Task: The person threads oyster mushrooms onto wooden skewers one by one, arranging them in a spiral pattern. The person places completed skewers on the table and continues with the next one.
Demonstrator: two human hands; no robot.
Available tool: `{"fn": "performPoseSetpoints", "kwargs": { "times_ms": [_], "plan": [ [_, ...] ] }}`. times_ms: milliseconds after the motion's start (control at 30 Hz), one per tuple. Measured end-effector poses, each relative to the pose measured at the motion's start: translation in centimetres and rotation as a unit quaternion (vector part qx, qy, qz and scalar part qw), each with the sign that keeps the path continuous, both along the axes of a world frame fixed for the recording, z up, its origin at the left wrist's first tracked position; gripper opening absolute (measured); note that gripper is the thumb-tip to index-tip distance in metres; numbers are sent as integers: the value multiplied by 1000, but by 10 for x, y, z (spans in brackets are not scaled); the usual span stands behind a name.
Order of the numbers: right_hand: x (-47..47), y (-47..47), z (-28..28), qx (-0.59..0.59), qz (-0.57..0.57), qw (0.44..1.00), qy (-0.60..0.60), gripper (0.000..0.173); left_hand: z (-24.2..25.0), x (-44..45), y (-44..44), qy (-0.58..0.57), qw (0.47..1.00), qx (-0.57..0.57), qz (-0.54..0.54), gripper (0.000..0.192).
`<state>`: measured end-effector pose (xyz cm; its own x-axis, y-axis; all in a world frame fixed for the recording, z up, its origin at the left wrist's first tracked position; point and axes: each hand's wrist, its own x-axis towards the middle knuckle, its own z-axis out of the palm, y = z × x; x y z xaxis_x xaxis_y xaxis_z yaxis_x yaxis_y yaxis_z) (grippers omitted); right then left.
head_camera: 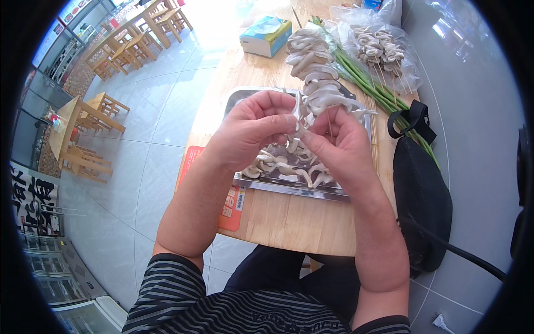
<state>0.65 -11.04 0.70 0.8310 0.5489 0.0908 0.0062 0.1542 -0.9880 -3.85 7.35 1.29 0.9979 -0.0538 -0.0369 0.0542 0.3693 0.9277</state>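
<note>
My left hand (258, 129) pinches a torn strip of oyster mushroom (297, 109) between thumb and fingers. Close beside it, my right hand (340, 142) grips the lower end of a thin wooden skewer (329, 121), and its thumb and fingertip also touch the strip. A tall stack of pale oyster mushroom pieces (315, 69) is threaded on this skewer, whose tip stands out at the top. Below both hands lies a metal tray (292, 192) holding loose oyster mushroom pieces (271, 163). The hands hide part of the tray.
Beyond the tray stands a tissue box (267, 37). To the right lie long green stalks (358, 73), bare wooden skewers (374, 146) and a plastic bag with finished mushroom skewers (379, 46). A black bag (421, 200) is at the table's right edge; a red printed card (229, 213) is beneath the tray.
</note>
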Motion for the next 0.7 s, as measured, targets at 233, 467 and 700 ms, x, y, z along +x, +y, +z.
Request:
{"fn": "performPoseSetpoints", "kwargs": {
  "times_ms": [233, 467, 700],
  "plan": [
    [8, -3, -6, 1, -52, 998, -25, 15, 6, -1, -4, 11, 991, 128, 44, 21],
    [11, -5, -7, -19, -91, 994, -51, 13, -8, 6, -4, -76, 974, 194, 94, 17],
    [17, -12, -4, -157, -222, 948, -164, 14, -18, 6, -4, -192, 802, 552, 126, 10]
  ]
}}
